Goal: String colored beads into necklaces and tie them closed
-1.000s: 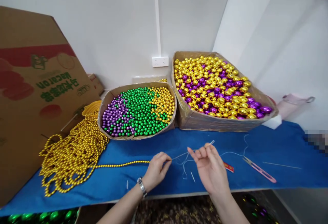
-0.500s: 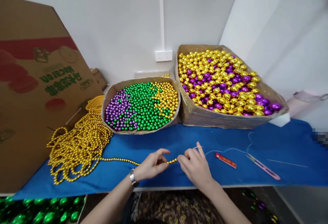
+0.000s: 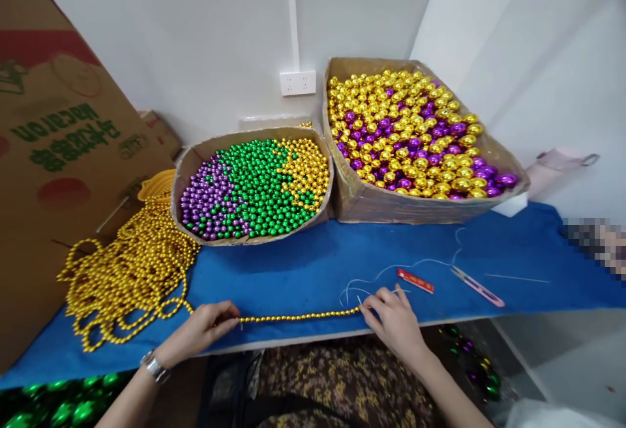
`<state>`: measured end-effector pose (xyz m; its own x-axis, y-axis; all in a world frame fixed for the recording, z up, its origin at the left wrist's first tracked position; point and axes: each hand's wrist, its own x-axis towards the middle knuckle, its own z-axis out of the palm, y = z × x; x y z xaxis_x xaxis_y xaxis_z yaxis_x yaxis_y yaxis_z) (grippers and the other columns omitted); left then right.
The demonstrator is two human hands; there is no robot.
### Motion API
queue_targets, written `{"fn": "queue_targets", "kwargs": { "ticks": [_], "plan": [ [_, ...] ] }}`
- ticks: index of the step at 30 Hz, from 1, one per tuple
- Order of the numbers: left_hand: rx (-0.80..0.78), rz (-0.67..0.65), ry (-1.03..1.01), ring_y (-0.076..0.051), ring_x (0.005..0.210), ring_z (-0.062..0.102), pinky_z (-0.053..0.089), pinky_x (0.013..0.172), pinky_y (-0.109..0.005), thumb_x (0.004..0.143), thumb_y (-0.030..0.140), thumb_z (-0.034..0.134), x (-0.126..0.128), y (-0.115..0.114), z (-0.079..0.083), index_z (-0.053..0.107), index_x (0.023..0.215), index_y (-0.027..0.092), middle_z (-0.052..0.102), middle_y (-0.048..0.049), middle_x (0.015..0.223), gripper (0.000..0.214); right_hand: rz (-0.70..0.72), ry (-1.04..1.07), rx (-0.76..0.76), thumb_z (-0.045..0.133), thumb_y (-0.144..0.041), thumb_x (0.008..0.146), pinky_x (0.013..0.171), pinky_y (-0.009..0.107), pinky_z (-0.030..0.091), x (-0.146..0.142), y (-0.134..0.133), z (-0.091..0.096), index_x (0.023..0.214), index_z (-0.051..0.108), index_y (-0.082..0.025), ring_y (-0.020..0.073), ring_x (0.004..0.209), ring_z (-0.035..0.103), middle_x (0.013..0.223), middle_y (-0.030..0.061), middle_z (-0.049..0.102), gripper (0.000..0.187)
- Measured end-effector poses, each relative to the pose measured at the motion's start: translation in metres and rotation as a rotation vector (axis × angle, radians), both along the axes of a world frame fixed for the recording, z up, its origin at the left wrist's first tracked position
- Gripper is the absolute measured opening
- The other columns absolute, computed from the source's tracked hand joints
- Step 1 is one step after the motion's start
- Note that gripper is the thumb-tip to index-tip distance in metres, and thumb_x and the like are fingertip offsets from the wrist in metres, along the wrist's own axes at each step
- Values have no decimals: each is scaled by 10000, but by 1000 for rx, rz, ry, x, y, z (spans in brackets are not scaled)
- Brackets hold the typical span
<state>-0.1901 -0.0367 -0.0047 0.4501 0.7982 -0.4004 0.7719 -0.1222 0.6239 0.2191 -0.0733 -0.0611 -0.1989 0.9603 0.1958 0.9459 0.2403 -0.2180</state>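
Note:
A strand of small gold beads stretches taut between my two hands, just over the table's front edge. My left hand pinches it at the left, and the strand runs on into the heap of gold bead strings. At the other end my right hand has its fingertips closed on the strand. Thin white thread loops beside the right fingers and trails back across the blue cloth. Near that hand lie a small red packet and pink thread snips.
An oval carton holds purple, green and gold beads. Behind it to the right stands a bigger box of larger gold and purple beads. A tall cardboard box rises at the left. A needle-like rod rests on the blue cloth.
My left hand has slid left along the gold strand, so a longer stretch now lies between my hands. The view has shifted, and the white thread now loops nearer the right hand.

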Motion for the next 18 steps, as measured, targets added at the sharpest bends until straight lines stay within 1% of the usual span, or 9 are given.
{"fn": "queue_targets", "kwargs": {
  "ticks": [4,8,14,18],
  "plan": [
    [5,29,-13,-164,760,590,417,686,-230,888,418,407,1,-5,-5,599,898,187,660,-19,842,300,-19,-31,-33,396,-298,915,985,451,253,-3,-2,-3,785,644,-235,144,713,575,761,7,577,286],
    [0,29,-18,-167,752,588,419,673,-234,886,409,410,5,-7,-9,592,899,184,661,-27,838,290,-42,-59,-55,393,-302,913,966,440,272,0,-2,-4,775,640,-232,148,716,576,760,11,583,291],
    [65,51,-20,-164,741,575,415,669,-241,870,357,443,4,-6,-22,586,885,184,643,-29,832,225,-75,-88,-91,408,-283,893,951,415,291,1,0,-5,768,636,-240,148,726,587,766,6,596,263],
    [104,77,2,-155,727,559,408,658,-237,849,308,473,5,-7,-26,578,866,177,622,-27,811,168,-63,-77,-120,398,-296,879,916,425,321,3,1,-5,741,626,-248,161,707,598,749,3,600,271]
  ]
}}
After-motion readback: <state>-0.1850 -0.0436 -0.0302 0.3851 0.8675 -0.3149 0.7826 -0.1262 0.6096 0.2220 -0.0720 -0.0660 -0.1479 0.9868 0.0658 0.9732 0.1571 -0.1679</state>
